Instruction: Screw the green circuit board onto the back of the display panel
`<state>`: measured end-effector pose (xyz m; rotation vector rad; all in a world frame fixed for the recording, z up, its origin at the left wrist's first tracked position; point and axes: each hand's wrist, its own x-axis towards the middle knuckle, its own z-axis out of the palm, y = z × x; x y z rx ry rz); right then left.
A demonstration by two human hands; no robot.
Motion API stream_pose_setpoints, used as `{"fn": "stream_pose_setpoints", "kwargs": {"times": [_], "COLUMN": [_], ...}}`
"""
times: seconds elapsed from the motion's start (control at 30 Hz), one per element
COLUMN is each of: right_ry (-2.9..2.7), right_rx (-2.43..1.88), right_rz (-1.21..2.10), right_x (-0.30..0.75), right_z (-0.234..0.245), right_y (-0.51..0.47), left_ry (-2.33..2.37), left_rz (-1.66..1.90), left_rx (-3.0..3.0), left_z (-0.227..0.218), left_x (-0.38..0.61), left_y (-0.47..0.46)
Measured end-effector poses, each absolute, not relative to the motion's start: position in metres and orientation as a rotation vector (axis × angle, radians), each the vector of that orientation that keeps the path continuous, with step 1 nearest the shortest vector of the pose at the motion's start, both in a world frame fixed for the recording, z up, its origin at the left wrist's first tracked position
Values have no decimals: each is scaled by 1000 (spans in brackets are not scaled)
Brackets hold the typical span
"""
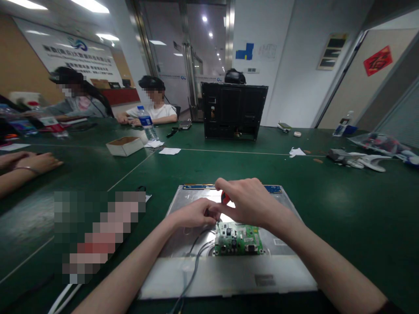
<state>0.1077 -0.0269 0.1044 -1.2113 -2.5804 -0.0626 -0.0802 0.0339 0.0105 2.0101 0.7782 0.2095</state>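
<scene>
A flat metal display panel [284, 279] lies on the table in front of me. On its middle sits a green circuit board [240, 240], with grey cables [196, 266] running from its left side. My right hand [250, 203] is closed around a screwdriver [225, 197], whose red and black handle shows between the fingers. The tool points down at the board's upper left corner. Close beside it is my left hand [198, 212], its fingers curled together at that corner. Whatever those fingers pinch is hidden. A blue strip board [273, 189] runs along the panel's far edge.
A black monitor housing [235, 109] stands behind the panel. To its left are a white box [126, 146] and a water bottle [147, 122]. White gloves [360, 159] lie far right. Another person's hands [36, 168] rest at left; two people sit across.
</scene>
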Motion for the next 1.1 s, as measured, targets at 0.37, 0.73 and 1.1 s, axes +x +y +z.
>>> {"fn": "stream_pose_setpoints", "kwargs": {"times": [0.37,0.73,1.1], "right_ry": [-2583,-2576,-2584], "right_rx": [-1167,-1212,-1245], "right_rz": [-6,-63,-65], "right_x": [107,109,108], "right_z": [107,106,108], "right_y": [-30,-29,-29], "left_ry": [775,753,799], "left_rz": [224,219,196], "left_rx": [2035,2030,2014], "left_z": [14,11,9], "left_x": [-80,-81,-81], "left_y": [33,34,34]}}
